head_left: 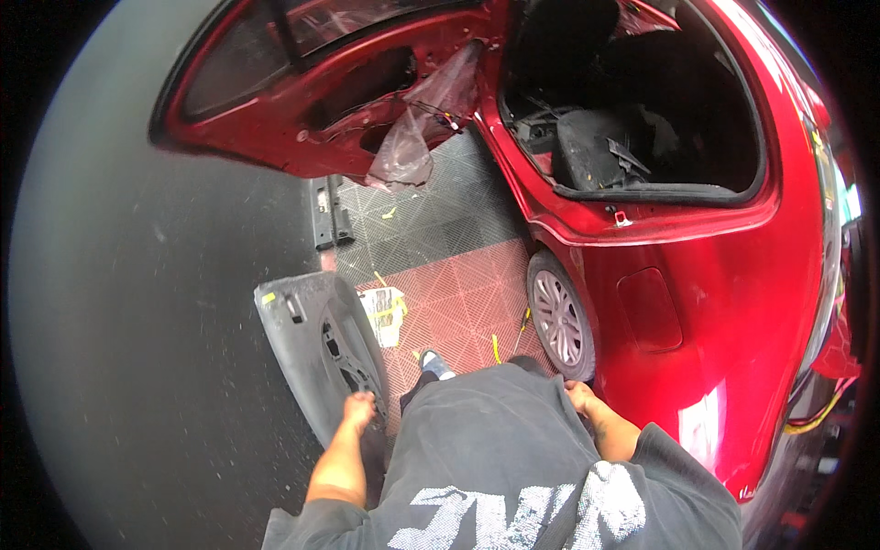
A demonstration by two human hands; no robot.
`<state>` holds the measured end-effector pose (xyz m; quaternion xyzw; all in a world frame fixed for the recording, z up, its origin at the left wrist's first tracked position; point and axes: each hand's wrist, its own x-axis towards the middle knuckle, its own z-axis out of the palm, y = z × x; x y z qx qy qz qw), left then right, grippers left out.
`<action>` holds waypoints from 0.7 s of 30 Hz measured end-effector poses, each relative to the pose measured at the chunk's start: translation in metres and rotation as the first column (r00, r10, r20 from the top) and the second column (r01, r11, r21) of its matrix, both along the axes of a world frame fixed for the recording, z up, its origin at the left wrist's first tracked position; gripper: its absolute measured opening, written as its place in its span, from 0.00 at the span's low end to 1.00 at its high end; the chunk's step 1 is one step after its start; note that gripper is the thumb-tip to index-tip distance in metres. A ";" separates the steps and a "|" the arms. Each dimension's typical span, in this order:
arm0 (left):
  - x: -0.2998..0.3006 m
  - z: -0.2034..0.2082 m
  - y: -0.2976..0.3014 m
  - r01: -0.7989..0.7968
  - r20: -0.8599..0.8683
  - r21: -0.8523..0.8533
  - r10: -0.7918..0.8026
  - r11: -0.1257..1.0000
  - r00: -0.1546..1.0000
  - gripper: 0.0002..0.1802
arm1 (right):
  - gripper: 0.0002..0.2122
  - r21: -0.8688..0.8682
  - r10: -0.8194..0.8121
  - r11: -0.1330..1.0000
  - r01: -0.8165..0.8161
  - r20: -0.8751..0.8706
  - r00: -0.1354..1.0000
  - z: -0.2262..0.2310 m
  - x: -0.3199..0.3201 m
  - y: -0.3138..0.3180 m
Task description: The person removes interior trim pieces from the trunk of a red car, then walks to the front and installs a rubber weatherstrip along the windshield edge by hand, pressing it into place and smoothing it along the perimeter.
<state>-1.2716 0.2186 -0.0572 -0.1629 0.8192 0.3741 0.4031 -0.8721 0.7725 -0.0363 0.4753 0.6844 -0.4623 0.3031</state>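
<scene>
My left hand [359,407] is curled in a loose fist with no held thing visible. It overlaps the lower end of a grey door trim panel [298,335]; I cannot tell whether it touches it. That panel stands tilted on its edge at my left, with cut-outs along it. Beside my shirt, near the rear wheel [560,314], is my right hand [579,396]. Its fingers look bent, but my body partly covers them and hides whatever may be inside. The red car [678,293] stands close along my right side.
Ahead, the stripped red door [312,147] hangs open, with a loose clear plastic sheet [412,137]. A dark trim strip [325,213] leans below it. On the tiled floor [449,298] lie a paper sheet [385,316] and yellow tape scraps [496,348].
</scene>
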 end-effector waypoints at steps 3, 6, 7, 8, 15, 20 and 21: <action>-0.126 0.016 0.035 0.079 -0.130 -0.053 -0.085 0.995 0.988 0.14 | 0.27 -0.408 -0.584 0.761 0.505 -0.089 0.807 -0.006 -0.022 -0.010; -0.218 0.030 0.088 -0.037 -0.143 0.011 0.038 0.999 0.989 0.11 | 0.27 -0.410 -0.600 0.741 0.532 -0.048 0.798 0.008 -0.064 -0.008; -0.234 0.038 0.120 -0.007 -0.119 -0.020 0.004 1.000 0.993 0.12 | 0.27 -0.389 -0.593 0.750 0.535 -0.037 0.805 0.012 -0.072 -0.004; -0.241 0.040 0.143 0.024 -0.130 0.008 -0.023 1.000 0.991 0.12 | 0.27 -0.376 -0.571 0.768 0.518 -0.037 0.820 0.013 -0.089 0.002; -0.229 -0.019 0.229 0.411 -0.142 0.080 -0.397 0.908 0.907 0.15 | 0.27 -0.327 -0.446 0.854 0.404 -0.063 0.893 0.000 -0.205 0.078; -0.252 -0.014 0.186 0.567 -0.096 -0.080 -0.572 0.820 0.814 0.20 | 0.27 -0.293 -0.417 0.880 0.373 -0.103 0.903 -0.003 -0.267 0.142; -0.253 -0.005 0.214 0.477 -0.033 -0.076 -0.481 0.875 0.876 0.21 | 0.27 -0.252 -0.422 0.887 0.386 -0.103 0.901 0.003 -0.270 0.162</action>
